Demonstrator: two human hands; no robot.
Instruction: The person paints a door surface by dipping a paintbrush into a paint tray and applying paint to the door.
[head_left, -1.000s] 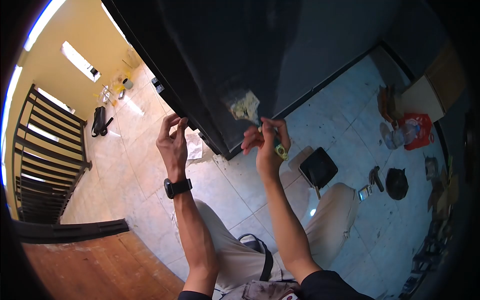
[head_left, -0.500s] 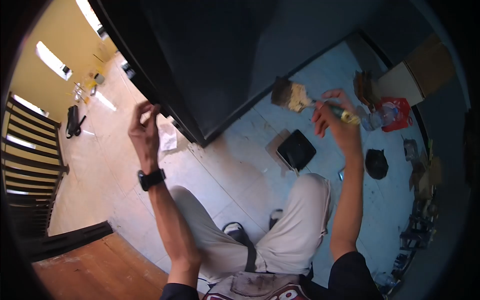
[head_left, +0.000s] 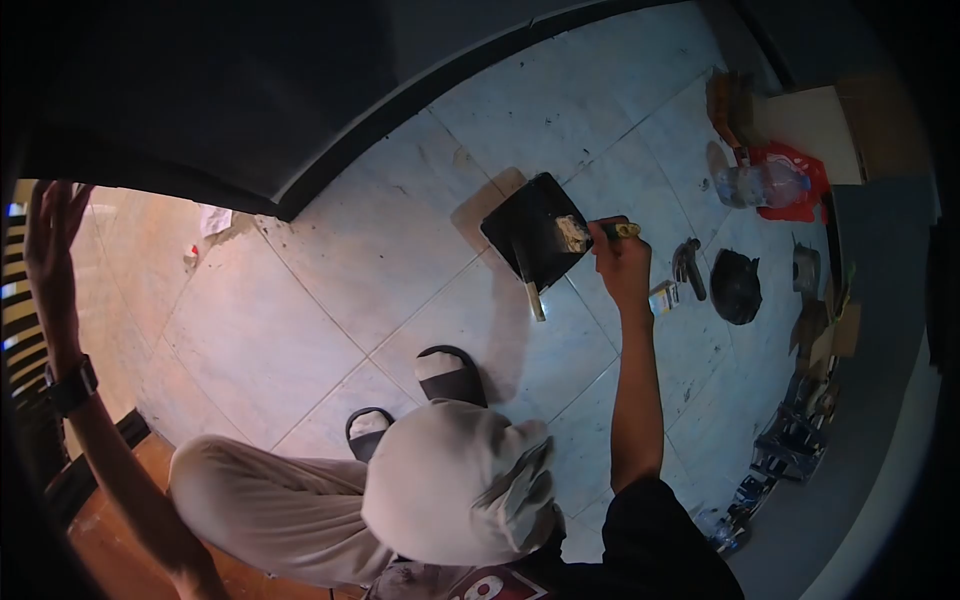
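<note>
Putty knife (head_left: 627,230) and black tray (head_left: 530,204) overlap in the head view. Our right hand (head_left: 622,265) has its thumb and fingers closed around the knife's handle. From that grip, the knife's long axis runs roughly level toward our left, so the end carrying beige paste (head_left: 572,234) lies over the tray's right part; whether the blade touches it, we cannot tell. A wooden handle (head_left: 537,302) sticks out over the tray's near edge. Our right hand is much the nearer, just beside the tray; our left hand (head_left: 50,240) is well apart, fingers stretched up at the dark panel's (head_left: 210,110) lower edge, nothing visible in it, contact unclear.
</note>
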